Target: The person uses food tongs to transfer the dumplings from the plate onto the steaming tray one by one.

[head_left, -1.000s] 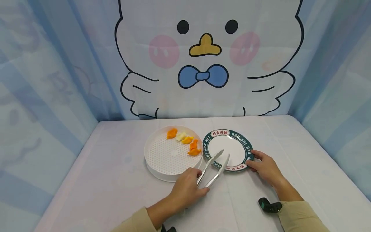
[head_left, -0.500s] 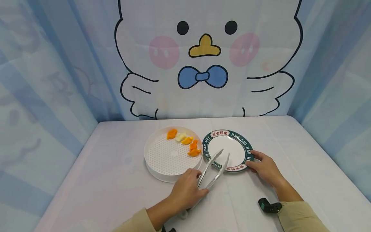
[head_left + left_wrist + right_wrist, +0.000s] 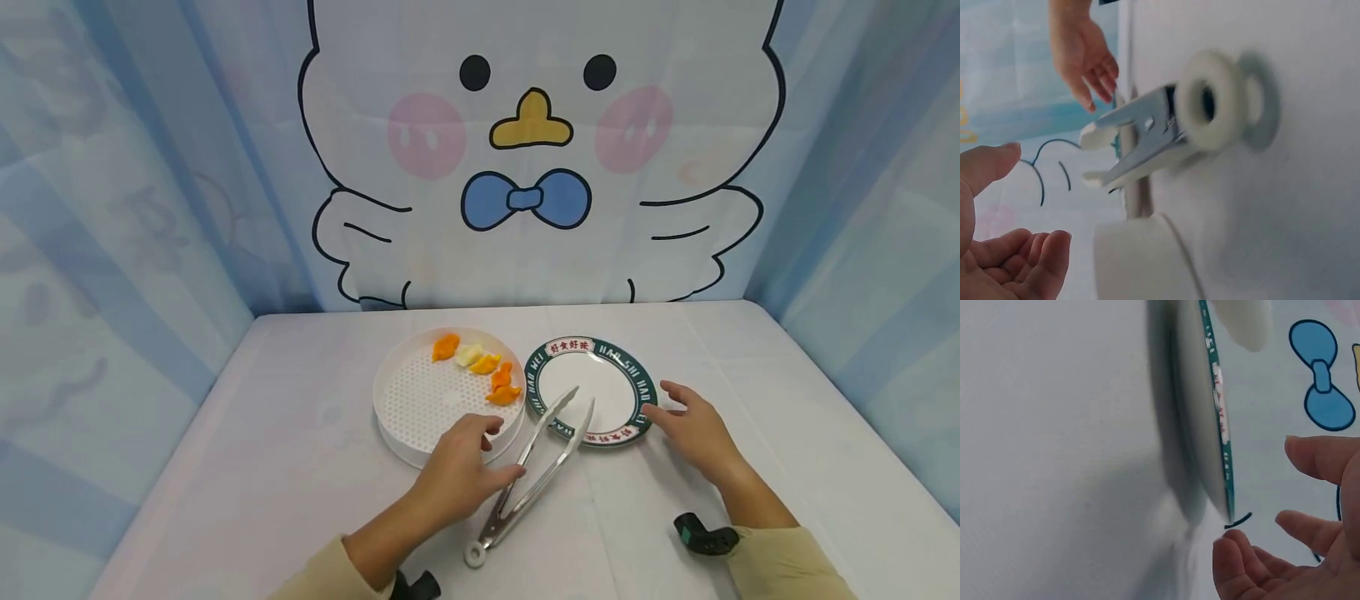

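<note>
Metal tongs (image 3: 517, 492) with pale tips and a white ring at the hinge end lie spread on the table, their tips over the near edge of a plate (image 3: 588, 383) with a green lettered rim. My left hand (image 3: 465, 467) hovers just left of the tongs, thumb and fingers parted and holding nothing. At the plate's right edge is my right hand (image 3: 693, 429), its fingers spread apart beside the rim. In the right wrist view those fingers stand clear of the plate (image 3: 1221, 419). The left wrist view shows the tongs (image 3: 1141, 134) beyond the left hand's parted thumb and fingers.
A round white perforated tray (image 3: 420, 417) stands left of the plate, right up against it. Several small orange and yellow pieces (image 3: 502, 387) lie along its right side. A printed curtain (image 3: 525, 250) hangs behind the white table (image 3: 300, 467).
My left hand has let go of the tongs and moved slightly left; they now rest on the table. My right hand has released the plate's rim and drawn a little to the right.
</note>
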### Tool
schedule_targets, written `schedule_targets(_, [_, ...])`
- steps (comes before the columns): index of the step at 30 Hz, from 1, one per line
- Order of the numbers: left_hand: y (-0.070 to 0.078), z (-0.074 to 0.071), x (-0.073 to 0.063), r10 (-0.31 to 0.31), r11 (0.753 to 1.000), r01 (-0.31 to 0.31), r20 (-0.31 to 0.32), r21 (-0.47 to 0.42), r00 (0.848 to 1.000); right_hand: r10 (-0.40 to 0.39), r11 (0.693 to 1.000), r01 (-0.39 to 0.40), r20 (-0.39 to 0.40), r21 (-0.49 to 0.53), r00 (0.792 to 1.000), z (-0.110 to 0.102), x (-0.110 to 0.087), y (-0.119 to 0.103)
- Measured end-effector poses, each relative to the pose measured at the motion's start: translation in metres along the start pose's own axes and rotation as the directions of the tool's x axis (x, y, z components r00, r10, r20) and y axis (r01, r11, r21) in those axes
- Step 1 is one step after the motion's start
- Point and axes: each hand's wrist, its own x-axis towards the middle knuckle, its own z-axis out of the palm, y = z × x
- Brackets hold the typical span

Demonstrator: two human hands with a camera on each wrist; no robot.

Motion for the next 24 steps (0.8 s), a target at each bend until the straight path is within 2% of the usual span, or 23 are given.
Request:
schedule_targets(5, [-0.003,-0.021,0.001,0.044,0.998,-0.047,-0.079,-0.037,0.996,-0.005,0.997,0.004,-0.015,-0.071,1.000,-0.007,-0.007,-0.014])
schedule_targets(12, [-0.007,-0.044,0.003,0.042,0.999,-0.047,-0.166,-0.024,0.985,-0.086,0.986,0.085,0.004,-0.146,0.996,-0.006,-0.021,-0.036])
schedule_targets(16, [-0.009,-0.053,0.002,0.018,1.000,-0.017,-0.210,0.008,0.978,-0.158,0.974,0.152,-0.025,-0.166,0.987,0.000,-0.028,-0.047])
schedule_targets(19, [-0.011,-0.058,0.003,-0.025,0.999,0.033,-0.220,0.034,0.975,-0.222,0.961,0.209,-0.056,-0.181,0.973,0.005,-0.033,-0.053])
schedule_targets(24, [-0.017,-0.065,0.004,-0.054,0.990,0.081,-0.213,0.118,0.976,-0.336,0.920,0.309,-0.082,-0.240,0.938,0.011,-0.039,-0.059])
